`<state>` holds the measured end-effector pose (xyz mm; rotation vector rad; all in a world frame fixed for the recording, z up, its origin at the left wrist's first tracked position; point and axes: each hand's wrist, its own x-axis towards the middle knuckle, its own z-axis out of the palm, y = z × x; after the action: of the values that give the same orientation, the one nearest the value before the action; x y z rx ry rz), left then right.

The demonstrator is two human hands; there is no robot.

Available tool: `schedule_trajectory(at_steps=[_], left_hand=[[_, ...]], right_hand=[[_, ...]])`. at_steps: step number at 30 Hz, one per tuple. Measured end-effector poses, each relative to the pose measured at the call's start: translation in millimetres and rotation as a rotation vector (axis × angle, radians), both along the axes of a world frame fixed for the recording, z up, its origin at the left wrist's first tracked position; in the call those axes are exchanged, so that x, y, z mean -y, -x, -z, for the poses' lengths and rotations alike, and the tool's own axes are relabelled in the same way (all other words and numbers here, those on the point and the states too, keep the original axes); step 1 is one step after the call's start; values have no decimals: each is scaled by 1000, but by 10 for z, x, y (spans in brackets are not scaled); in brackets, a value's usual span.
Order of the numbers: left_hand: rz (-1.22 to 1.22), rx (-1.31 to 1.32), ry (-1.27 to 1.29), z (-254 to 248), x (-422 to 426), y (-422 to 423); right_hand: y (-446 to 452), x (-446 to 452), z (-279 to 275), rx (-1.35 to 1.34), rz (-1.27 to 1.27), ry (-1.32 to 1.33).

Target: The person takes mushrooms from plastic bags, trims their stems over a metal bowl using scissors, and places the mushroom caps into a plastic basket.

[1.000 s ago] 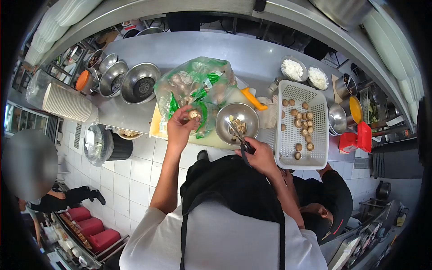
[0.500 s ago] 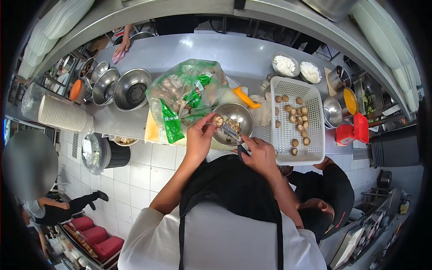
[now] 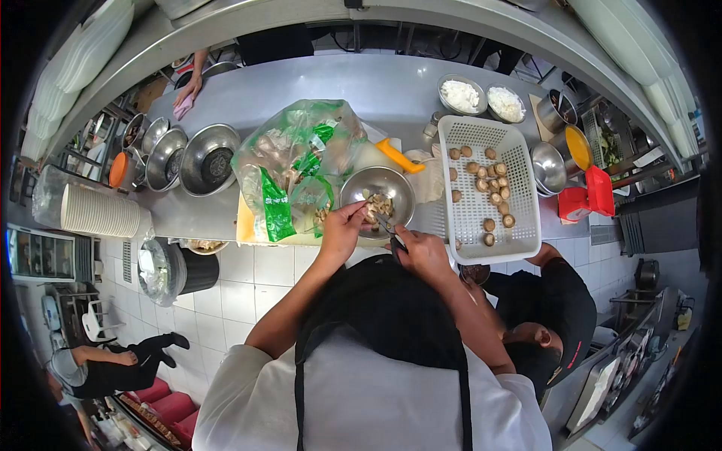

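Observation:
In the head view my left hand (image 3: pixel 344 229) pinches a mushroom (image 3: pixel 370 216) over the near side of a steel bowl (image 3: pixel 398 186). Cut mushroom bits (image 3: pixel 380 204) lie in that bowl. My right hand (image 3: pixel 423 254) is closed around the dark handles of a pair of scissors (image 3: pixel 386 225). The scissor blades point at the mushroom, close to my left fingertips; whether they touch it I cannot tell. Left of the bowl rests a green and clear plastic bag (image 3: pixel 278 158) full of mushrooms. To its right, a white basket (image 3: pixel 492 255) holds several whole mushrooms (image 3: pixel 494 184).
A yellow-handled tool (image 3: pixel 398 156) lies behind the bowl. Steel bowls (image 3: pixel 209 154) stand left, bowls of white food (image 3: pixel 460 96) at back right, near a red scale (image 3: pixel 587 197). A person (image 3: pixel 541 308) bends at my right; another's hand (image 3: pixel 189 92) holds a pink cloth across the table.
My left hand has lowered the mushroom toward the bowl, and the scissors have come close to it. The whole view has shifted slightly. The hand with the pink cloth has moved a little.

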<state>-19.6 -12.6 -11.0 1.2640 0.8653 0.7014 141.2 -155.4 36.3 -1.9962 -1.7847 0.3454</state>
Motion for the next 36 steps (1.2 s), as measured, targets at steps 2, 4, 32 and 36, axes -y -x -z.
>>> schedule_trajectory(at_steps=[2,4,32,36], left_hand=[[-6,37,45,131,43,-45],[1,59,70,149,80,-89],[-86,-82,-1023,-1465,-64,-580],[-302,-370,-886,-1561,-345,301]], right_hand=[[5,-41,16,-76,4,-6],[9,-87,24,-170,7,-22],[-193,102,159,-1050,251,180],[-277,114,120,-1076,312,171]])
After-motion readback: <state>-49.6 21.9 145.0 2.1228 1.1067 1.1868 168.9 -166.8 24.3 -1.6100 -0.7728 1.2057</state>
